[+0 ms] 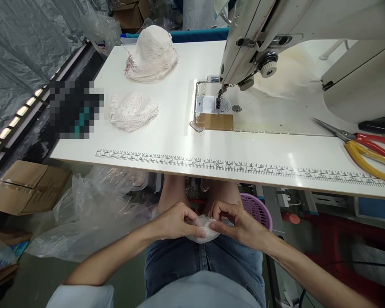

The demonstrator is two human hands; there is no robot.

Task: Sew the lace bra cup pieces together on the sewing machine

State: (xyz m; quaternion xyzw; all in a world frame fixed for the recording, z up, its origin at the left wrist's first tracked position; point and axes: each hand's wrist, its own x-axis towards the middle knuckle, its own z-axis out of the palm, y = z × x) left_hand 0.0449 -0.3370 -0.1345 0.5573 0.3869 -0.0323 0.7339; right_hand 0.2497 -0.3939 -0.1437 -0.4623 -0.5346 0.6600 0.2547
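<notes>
A small white cup-shaped fabric piece (202,235) is held over my lap, below the table's front edge. My left hand (181,222) pinches its left side between thumb and fingers. On its right side, my right hand (232,220) grips the edge with thumb and forefinger close together. The fingers cover part of the cloth. On the table lie a stack of cream cup-shaped fabric pieces (154,53) and, nearer to me, a white lace fabric piece (133,111).
A sewing machine (243,55) stands on the white table (166,143), which has a printed ruler (243,167) along its front. Scissors (362,145) with red and yellow handles lie at right. Below are a purple basket (258,209), clear plastic bags (99,214) and a cardboard box (28,186).
</notes>
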